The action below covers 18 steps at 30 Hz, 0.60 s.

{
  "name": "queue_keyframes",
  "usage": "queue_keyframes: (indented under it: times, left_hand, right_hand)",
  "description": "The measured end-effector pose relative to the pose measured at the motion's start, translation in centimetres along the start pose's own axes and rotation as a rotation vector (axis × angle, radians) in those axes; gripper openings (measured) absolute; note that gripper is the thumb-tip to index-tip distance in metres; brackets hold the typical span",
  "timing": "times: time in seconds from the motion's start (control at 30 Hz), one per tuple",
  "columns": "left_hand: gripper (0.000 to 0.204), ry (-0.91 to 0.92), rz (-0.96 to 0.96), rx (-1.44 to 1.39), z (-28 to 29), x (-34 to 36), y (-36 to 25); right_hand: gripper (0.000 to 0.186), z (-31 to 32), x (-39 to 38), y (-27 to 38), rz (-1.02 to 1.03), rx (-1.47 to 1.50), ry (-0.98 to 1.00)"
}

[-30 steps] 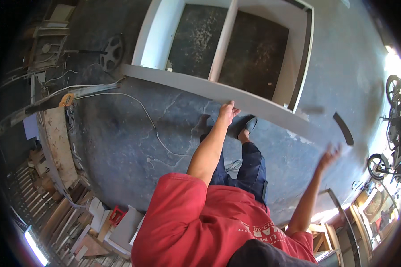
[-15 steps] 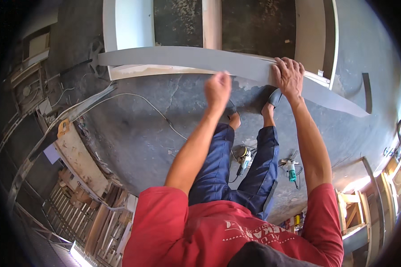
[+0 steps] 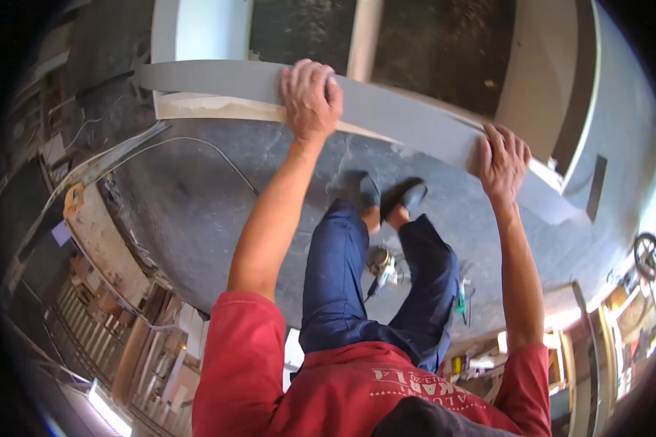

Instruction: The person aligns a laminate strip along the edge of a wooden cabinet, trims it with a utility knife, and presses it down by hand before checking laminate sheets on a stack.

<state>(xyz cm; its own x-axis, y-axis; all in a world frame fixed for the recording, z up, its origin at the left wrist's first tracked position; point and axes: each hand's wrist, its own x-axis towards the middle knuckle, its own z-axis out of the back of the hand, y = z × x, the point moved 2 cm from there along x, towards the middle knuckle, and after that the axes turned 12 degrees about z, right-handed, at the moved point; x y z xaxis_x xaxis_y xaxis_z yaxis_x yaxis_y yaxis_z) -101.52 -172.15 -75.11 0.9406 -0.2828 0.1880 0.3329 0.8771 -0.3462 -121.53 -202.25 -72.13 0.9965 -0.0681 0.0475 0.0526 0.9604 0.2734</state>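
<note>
A long, thin grey strip lies along the near edge of a large box-like cabinet frame. My left hand is closed over the strip left of its middle, fingers bent across its far edge. Further right, my right hand grips the same strip, its fingertips curled over the top. The strip's right end reaches past the frame's corner, and below its left part a pale, bare band of the frame shows.
My feet stand on the dark concrete floor close to the frame. Behind them lie a power tool with a round yellowish head and a green-and-white tool. A cable crosses the floor at left. A short dark strip lies at right.
My left hand, raised in the air before, has moved left and onto the grey strip. My right hand has shifted right along it. The view has swung and my feet have moved.
</note>
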Motion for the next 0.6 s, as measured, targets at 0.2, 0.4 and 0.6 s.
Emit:
queue_keyframes:
  times: [0.2,0.4,0.6]
  left_hand:
    - [0.019,-0.039,-0.011,-0.071,1.0,0.4,-0.3]
    - [0.017,-0.219,-0.062,-0.154,0.0,-0.8,1.0]
    - [0.017,-0.369,-0.117,-0.232,0.2,-2.3,1.0]
  right_hand:
    - [0.036,-0.3,-0.3,0.6,-0.012,-0.044,-0.024]
    - [0.034,-2.3,-2.5,0.0,0.165,-0.078,-0.319]
    - [0.068,-1.4,-4.4,1.6,0.268,0.008,-0.273]
